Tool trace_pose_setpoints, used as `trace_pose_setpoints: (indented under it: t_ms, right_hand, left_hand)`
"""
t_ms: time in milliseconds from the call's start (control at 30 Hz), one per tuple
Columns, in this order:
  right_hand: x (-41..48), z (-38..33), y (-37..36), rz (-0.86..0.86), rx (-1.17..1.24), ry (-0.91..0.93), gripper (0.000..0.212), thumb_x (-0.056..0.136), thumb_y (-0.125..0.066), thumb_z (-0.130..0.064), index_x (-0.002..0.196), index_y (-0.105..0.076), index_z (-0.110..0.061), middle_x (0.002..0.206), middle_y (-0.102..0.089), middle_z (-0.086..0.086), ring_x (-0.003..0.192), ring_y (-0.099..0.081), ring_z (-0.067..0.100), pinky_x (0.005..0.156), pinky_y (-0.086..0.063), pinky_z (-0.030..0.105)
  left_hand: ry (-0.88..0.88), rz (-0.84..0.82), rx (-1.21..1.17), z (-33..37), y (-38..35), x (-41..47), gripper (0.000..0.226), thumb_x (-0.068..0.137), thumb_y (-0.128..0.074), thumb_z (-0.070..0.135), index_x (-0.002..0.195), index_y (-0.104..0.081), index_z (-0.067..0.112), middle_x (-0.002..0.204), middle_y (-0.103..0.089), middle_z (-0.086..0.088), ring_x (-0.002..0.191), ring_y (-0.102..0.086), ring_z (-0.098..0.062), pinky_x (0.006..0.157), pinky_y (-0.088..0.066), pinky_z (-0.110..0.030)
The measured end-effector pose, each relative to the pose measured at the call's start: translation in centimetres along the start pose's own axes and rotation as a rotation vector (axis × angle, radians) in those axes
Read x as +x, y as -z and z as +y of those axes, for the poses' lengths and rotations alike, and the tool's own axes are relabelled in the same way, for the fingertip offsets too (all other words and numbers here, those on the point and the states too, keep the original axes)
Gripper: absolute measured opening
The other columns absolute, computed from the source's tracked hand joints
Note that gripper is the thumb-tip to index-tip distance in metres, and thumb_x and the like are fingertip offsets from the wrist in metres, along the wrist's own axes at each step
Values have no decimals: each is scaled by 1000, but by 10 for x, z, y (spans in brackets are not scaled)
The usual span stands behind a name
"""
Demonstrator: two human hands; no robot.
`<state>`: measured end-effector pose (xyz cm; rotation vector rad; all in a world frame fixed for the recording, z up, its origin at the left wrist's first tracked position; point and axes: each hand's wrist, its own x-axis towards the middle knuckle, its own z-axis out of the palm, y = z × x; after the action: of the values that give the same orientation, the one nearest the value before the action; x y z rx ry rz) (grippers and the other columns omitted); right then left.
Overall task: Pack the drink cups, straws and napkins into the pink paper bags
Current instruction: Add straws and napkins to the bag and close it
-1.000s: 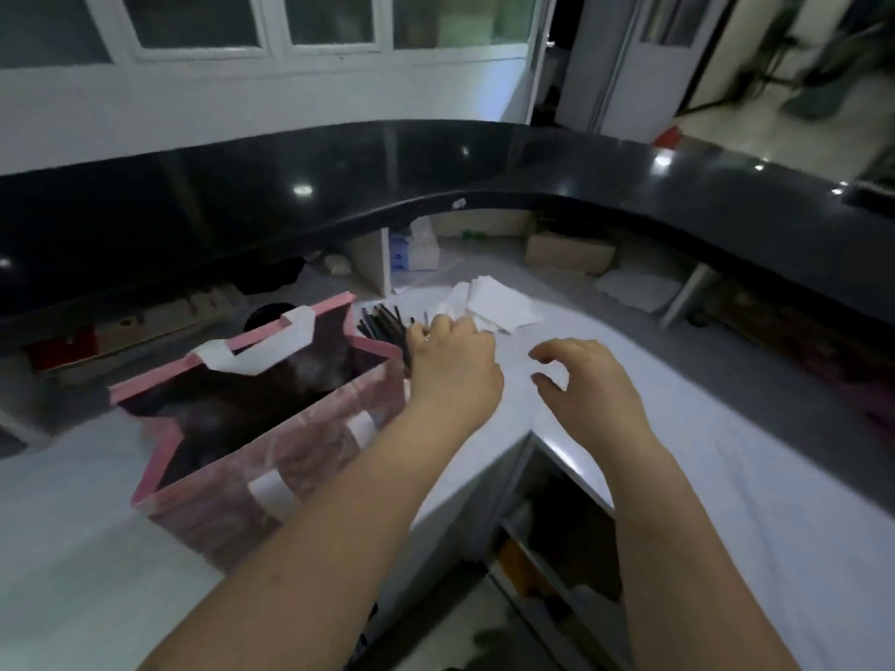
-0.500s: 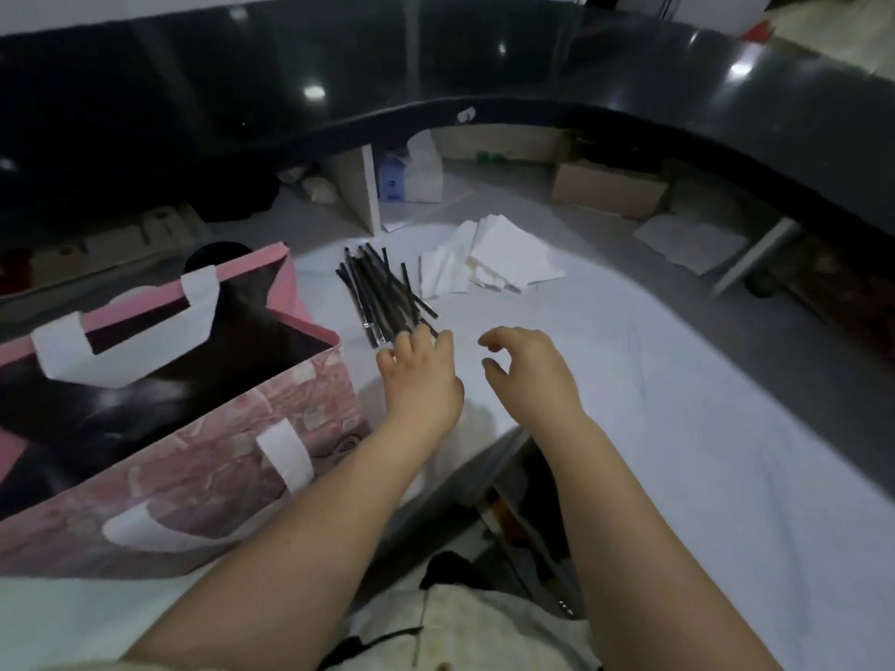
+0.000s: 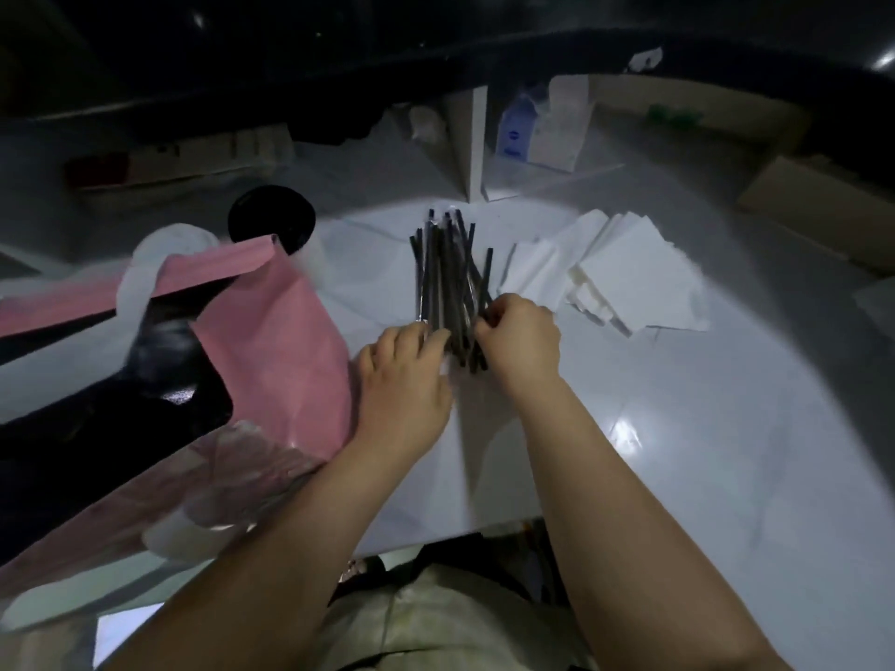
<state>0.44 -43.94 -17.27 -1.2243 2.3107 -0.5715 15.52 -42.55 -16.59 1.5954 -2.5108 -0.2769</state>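
As two hands (image 3: 402, 375) (image 3: 520, 331) touch straws (image 3: 445, 268), one bag (image 3: 276, 341) gapes.

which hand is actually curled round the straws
The right hand: its fingers curl round the near ends of the thin black straws, while the left hand lies flatter, its straighter fingers just touching the bundle.

- Left grip (image 3: 402, 380) lies palm down, fingers fairly straight, tips touching the near ends of the straws (image 3: 448, 263)
- Right grip (image 3: 520, 336) is curled, its fingers pinching those same ends
- Both bare forearms reach forward, converging
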Motion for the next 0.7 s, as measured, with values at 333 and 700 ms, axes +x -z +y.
trace_pose_setpoints:
  t_ms: [333,700]
  right_hand:
    - [28,6,12,-68,173,-87,18,84,-61,-24,80,-67,-7,71,-66,7,71,-63,26,60,-50,32]
    - [22,12,8,-34,-137,80,30,88,-58,-32,102,-55,-6,103,-57,11,94,-57,33,70,-45,36]
  left_hand:
    - [49,64,9,23,-4,23,51,73,-68,16,124,-60,16,123,-59,-8,115,-51,-31,93,-39,-46]
    - [113,57,67,33,-13,47,51,71,-66,19,121,-59,18,121,-58,-6,112,-50,-30,92,-36,-46]
